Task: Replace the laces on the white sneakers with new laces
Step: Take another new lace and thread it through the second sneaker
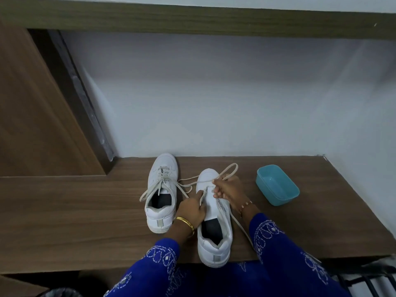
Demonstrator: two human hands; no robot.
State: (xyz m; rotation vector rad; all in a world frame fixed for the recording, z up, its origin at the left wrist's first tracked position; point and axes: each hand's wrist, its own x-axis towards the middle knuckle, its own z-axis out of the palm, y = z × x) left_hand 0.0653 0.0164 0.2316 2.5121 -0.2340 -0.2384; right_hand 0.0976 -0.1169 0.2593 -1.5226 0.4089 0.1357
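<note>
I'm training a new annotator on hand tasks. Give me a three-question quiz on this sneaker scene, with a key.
1. True or false: the left sneaker is laced.
2. Which hand pinches the lace loop over the right sneaker's toe: A) left hand B) right hand?
3. What lies right of the sneakers?

Key: 1 true; 2 B; 3 a blue tub.

The 2 sneakers [161, 189] are white with black insoles and a small grey tab at each heel. Their laces [184, 185] are off-white. The desk [75, 211] is brown wood grain, the tub [277, 185] light blue. Sleeves [278, 254] are deep blue with white embroidered loops. A gold bangle [186, 222] circles 1 wrist. The wall [214, 93] is pale grey-white.
</note>
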